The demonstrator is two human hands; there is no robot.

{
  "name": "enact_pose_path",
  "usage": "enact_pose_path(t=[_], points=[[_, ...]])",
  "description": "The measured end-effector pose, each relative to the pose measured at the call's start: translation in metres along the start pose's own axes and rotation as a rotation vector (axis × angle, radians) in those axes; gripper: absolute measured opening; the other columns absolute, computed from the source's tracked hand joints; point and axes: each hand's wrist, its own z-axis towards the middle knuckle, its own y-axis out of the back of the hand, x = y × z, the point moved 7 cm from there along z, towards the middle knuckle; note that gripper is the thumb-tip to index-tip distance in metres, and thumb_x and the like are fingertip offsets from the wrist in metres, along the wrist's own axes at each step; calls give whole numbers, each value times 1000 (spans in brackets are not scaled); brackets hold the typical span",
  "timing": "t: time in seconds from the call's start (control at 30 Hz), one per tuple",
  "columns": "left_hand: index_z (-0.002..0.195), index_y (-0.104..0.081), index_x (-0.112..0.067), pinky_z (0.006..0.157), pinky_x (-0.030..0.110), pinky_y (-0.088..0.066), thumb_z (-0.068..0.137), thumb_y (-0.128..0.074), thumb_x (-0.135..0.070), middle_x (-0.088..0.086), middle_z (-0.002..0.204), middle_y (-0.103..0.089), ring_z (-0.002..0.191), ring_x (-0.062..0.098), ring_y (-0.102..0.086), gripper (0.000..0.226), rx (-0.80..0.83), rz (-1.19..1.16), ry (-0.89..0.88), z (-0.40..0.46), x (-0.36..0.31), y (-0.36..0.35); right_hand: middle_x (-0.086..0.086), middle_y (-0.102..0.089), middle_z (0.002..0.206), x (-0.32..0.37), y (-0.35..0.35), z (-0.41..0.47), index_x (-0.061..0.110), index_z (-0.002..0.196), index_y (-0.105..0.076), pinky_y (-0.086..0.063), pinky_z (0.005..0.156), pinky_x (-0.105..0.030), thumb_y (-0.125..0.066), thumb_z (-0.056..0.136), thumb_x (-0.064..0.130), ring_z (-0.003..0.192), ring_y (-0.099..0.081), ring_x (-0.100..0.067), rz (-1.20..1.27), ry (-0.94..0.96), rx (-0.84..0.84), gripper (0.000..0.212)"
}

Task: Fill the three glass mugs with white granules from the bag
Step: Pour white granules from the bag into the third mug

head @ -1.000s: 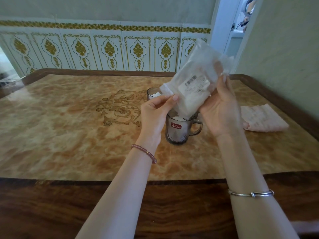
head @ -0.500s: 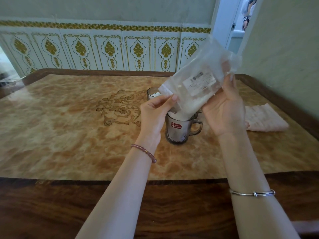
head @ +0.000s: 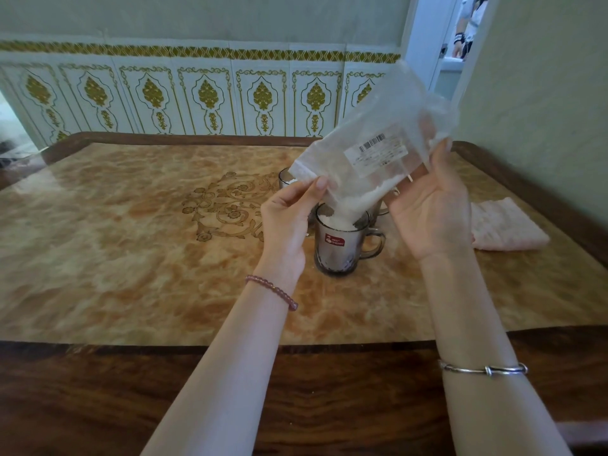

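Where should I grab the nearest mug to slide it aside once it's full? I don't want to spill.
Take the nearest mug by its handle, coming from the right. The handle points right and is clear; granules heap at the rim, and the bag hangs above, so avoid the top.

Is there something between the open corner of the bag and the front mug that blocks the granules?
Nothing visible does. The bag, held by the left hand and right hand, tilts its open corner straight into the front mug, where white granules pile up.

pink bead bracelet point(head: 272, 292), silver bangle point(head: 483, 369)
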Motion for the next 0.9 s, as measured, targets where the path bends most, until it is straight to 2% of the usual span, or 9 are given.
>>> enact_pose_path(t=[0.07,0.13,0.2,0.37,0.47,0.57,0.67,0.8,0.9], points=[[82,-76,-13,81,27,-52,79,-74,-12,3,87,-74,83,11,-66,3,-4,-38,24,-1,2,-1,-8,-62,128,-1,3,0,15,133,-51,-44,105,-46,-44,99,28,121,-58,-26,-24,-18,-10,37],[86,-74,-11,75,23,-50,80,-73,-13,1,88,-74,83,10,-66,6,-18,-66,42,0,4,0,-3,-68,113,-4,2,-1,15,122,-58,-52,91,-37,-46,98,24,107,-64,-20,-84,-38,5,28],[86,-74,-13,72,20,-46,80,-73,-15,-2,85,-73,84,9,-65,6,-32,-94,59,1,4,1,0,-70,102,-6,1,-2,15,112,-62,-53,82,-31,-47,98,22,97,-66,-15,-171,-51,4,21],[82,-73,-17,70,20,-44,82,-72,-17,-7,80,-73,77,6,-65,1,-46,-128,107,1,5,4,-6,-74,101,-9,13,-2,15,95,-72,-53,81,-32,-55,95,14,96,-69,-18,-368,-58,-129,16],[79,-73,-17,72,21,-45,81,-72,-16,-6,79,-73,77,7,-65,2,-38,-126,93,1,5,3,1,-75,92,-7,11,-3,21,84,-77,-53,80,-29,-59,93,12,90,-69,-13,-419,-35,-126,22],[80,-73,-14,72,20,-45,81,-73,-15,-5,78,-73,76,5,-65,1,-13,-80,71,1,4,1,5,-75,88,-5,10,-4,22,84,-77,-53,77,-25,-59,92,10,86,-69,-9,-439,-3,-149,23],[76,-73,-16,68,16,-45,82,-72,-15,-8,74,-73,71,0,-64,6,-4,-56,43,1,2,0,1,-75,90,-2,18,-3,18,89,-74,-54,75,-25,-61,91,10,85,-70,-12,-402,25,-232,16],[87,-74,-8,67,12,-51,81,-73,-14,-1,83,-74,78,4,-68,9,35,-28,13,-1,1,-4,-1,-75,95,-6,10,-4,22,87,-77,-54,75,-26,-61,92,13,91,-71,-15,-425,20,-164,19],[86,-74,-12,66,12,-48,80,-73,-15,-5,79,-73,76,0,-66,6,16,-35,9,0,-1,-2,-1,-75,94,-3,10,-3,21,87,-77,-54,74,-26,-61,92,12,89,-70,-15,-370,34,-177,19]])
